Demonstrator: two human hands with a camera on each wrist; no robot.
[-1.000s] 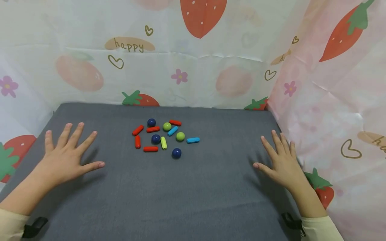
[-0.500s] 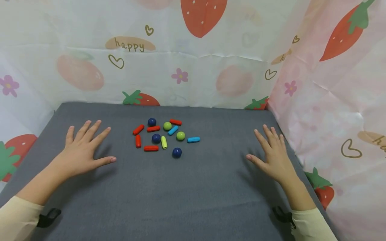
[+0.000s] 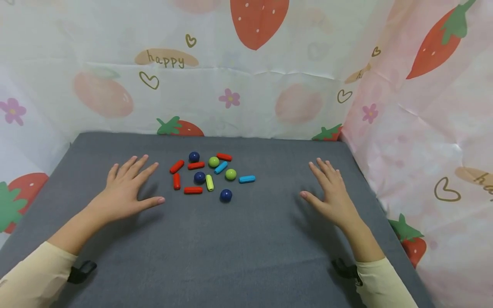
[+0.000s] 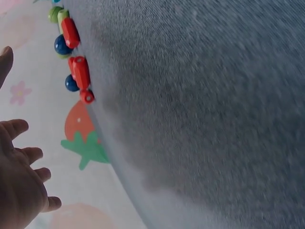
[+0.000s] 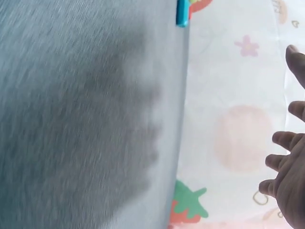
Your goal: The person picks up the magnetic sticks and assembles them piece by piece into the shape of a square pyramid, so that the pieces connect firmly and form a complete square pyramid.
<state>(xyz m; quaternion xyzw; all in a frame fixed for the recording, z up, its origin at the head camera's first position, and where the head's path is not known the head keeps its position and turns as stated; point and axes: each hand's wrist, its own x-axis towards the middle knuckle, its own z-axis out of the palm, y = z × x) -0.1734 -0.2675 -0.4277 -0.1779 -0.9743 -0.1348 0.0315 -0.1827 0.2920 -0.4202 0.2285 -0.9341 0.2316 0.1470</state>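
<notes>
My left hand (image 3: 122, 196) hovers over the grey cloth, left of a loose group of beads, its fingers spread and nothing held. On the other side my right hand (image 3: 332, 196) is also raised above the cloth with spread fingers, holding nothing. Between them lie several red tube beads (image 3: 193, 190), dark blue round beads (image 3: 225, 196), green round beads (image 3: 230, 174), blue tube beads (image 3: 247, 179) and a yellow-green tube bead (image 3: 209, 182). Neither hand touches a bead. The left wrist view shows a red bead (image 4: 82, 72) at the cloth's far side; a blue tube bead (image 5: 182, 13) appears in the right wrist view.
A grey cloth (image 3: 246, 239) covers the table. Behind it hangs a white curtain (image 3: 246, 98) printed with strawberries, hearts and flowers, and it continues down the right side (image 3: 443, 141). Dark straps show at both sleeve cuffs.
Both hands have moved inward over the cloth, the left one rightward and the right one leftward, with fingers still spread. The beads lie where they were.
</notes>
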